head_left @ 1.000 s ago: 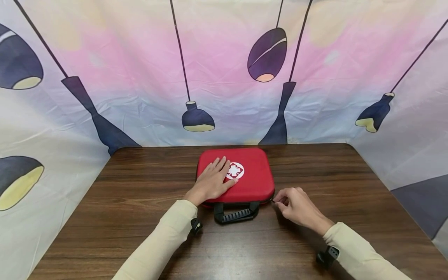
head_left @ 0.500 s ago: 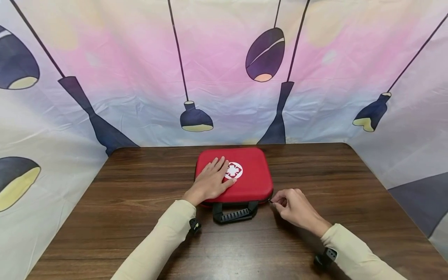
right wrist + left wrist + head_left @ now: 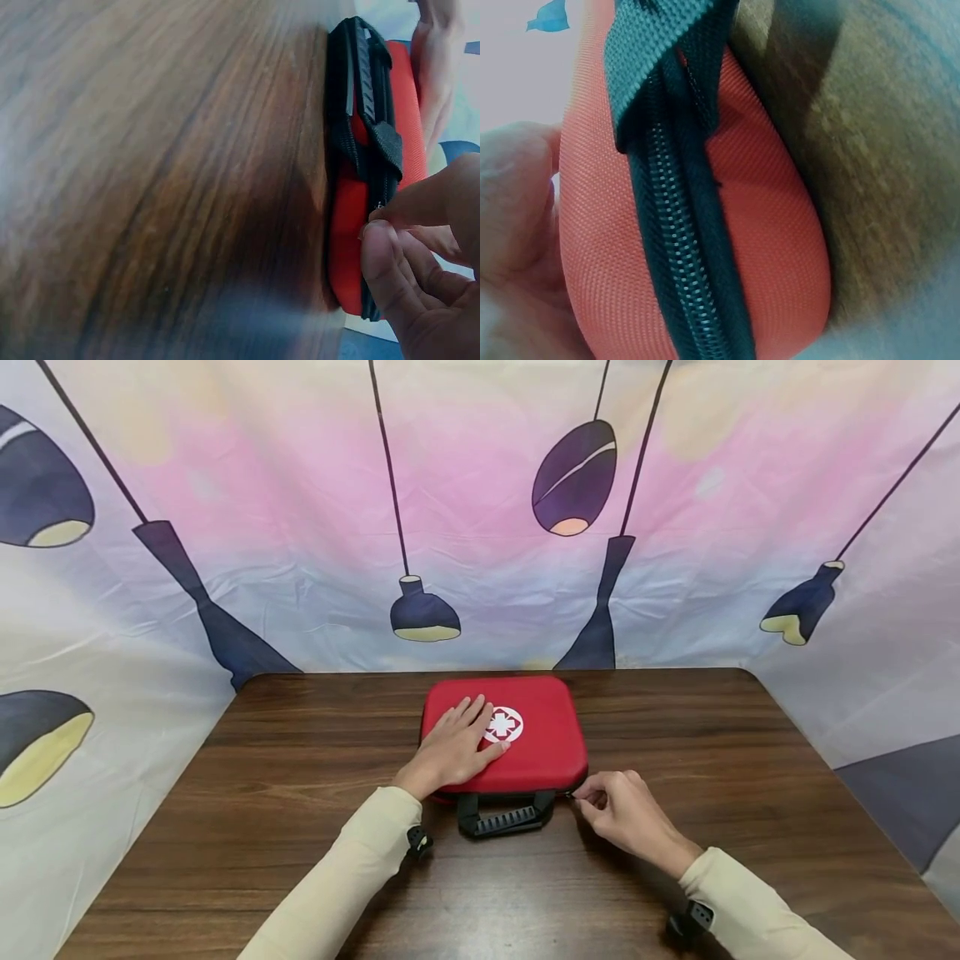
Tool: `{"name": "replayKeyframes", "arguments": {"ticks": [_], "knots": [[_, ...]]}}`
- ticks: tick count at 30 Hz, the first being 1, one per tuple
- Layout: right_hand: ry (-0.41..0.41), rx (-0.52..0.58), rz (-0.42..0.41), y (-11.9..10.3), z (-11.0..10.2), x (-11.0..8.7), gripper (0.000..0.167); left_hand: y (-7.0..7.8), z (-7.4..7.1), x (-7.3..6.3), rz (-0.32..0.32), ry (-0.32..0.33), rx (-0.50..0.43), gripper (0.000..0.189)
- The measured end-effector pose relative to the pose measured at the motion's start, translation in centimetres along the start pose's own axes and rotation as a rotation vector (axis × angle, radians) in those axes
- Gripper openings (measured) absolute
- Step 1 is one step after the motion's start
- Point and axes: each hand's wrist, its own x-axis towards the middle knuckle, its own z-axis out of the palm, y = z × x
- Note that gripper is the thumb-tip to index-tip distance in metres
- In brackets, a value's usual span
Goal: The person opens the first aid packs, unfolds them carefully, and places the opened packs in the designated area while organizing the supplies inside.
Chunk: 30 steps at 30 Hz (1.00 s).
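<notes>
A red first-aid case [image 3: 536,752] with a white cross emblem lies flat, its black handle [image 3: 508,821] toward the front. My left hand [image 3: 453,750] rests on the left of the lid, fingers spread and straight. At the front right corner, my right hand [image 3: 626,810] pinches the small zipper pull [image 3: 377,212] between thumb and forefinger; the pull is mostly covered by the fingertips. In the left wrist view, the black zipper [image 3: 679,232] shows with its teeth meshed along the front side, running under the handle strap [image 3: 656,56].
The case sits toward the back middle of a dark wooden table [image 3: 300,760]. Behind the table's far edge hangs a pastel cloth [image 3: 315,510] printed with dark lamps. Each wrist wears a small black camera on a strap [image 3: 690,920].
My right hand has moved a little to the left along the case's front edge, with the zipper pull pinched in it. The left hand stays in place on the lid.
</notes>
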Motion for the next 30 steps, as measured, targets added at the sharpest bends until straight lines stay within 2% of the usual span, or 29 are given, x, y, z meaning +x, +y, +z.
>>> {"name": "replayKeyframes", "arguments": {"ticks": [12,20,30], "knots": [[0.096,-0.084,-0.048,0.7,-0.1,0.5,0.012,-0.1,-0.5,-1.1,-0.024,-0.008,0.036,0.079],[0.093,-0.082,-0.01,1.5,-0.5,1.4,0.012,0.0,-0.6,-2.1,-0.024,0.035,0.072,0.077],[0.093,-0.081,0.028,2.6,-0.8,2.9,0.011,-0.1,-0.7,-3.4,-0.034,0.044,0.085,0.079]]}}
